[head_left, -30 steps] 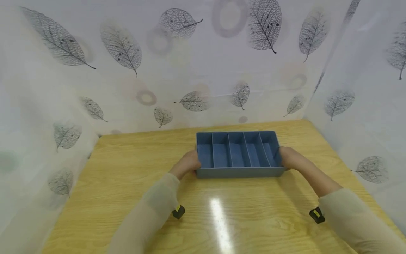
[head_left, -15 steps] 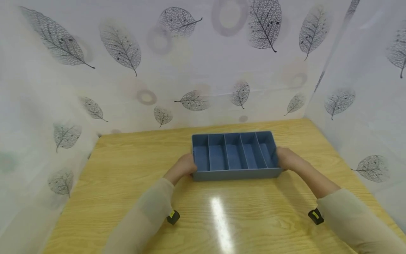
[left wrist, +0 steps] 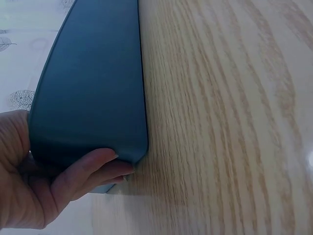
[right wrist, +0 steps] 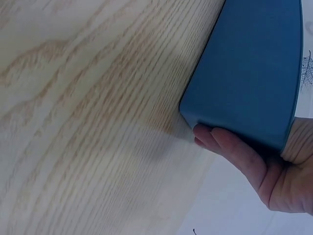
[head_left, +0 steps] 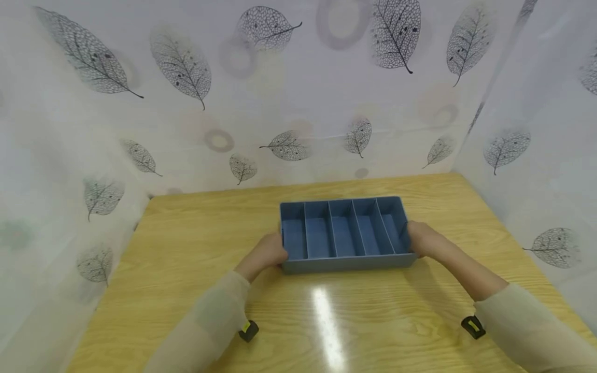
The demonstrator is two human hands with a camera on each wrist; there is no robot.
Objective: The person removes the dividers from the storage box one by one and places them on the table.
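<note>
A blue-grey divided tray (head_left: 350,264), with thin partitions making several bare compartments, sits at the middle of the table in the head view. At its left end my left hand (head_left: 263,255) grips the short side; my right hand (head_left: 425,240) holds the opposite end. The left wrist view shows the tray's smooth long wall (left wrist: 93,78), the left fingers bent around its corner near the bottom edge. Likewise, in the right wrist view, the right hand (right wrist: 274,171) has its fingers against the end wall of the tray (right wrist: 244,73), low at the corner. Both thumbs are mostly hidden.
Beneath lies a light wood-grain table (head_left: 200,228), with a bright light reflection in front of the tray. White leaf-print sheeting (head_left: 298,93) walls the back and both sides. A black device (head_left: 249,330) hangs at the left cuff, another (head_left: 473,327) at the right.
The tray has shifted slightly left and closer to me, turning a little along the way. Both hands have travelled with it and kept their hold on its ends.
</note>
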